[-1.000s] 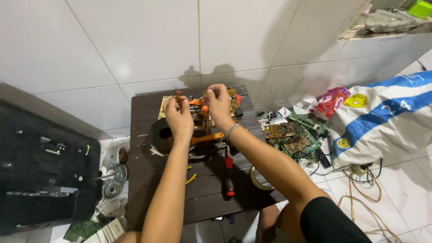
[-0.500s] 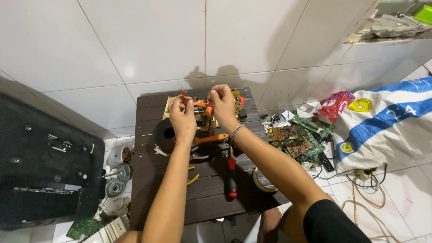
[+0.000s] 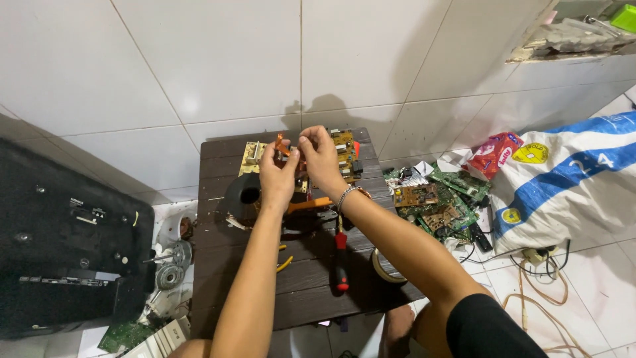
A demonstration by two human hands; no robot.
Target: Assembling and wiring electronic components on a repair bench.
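Both hands, left hand (image 3: 277, 174) and right hand (image 3: 319, 156), pinch shut on a small orange component (image 3: 283, 147) at upper centre of frame, above the dark wooden worktop (image 3: 311, 285); probably light, stiff, fragile, best gripped by its edges.

Walls: large white tiles (image 3: 218, 59) are rising behind the grip, catching glare.
Floor: white tiles (image 3: 596, 278) are spreading right of it.
Furniture: a dark wooden table (image 3: 218, 265) is standing beneath.
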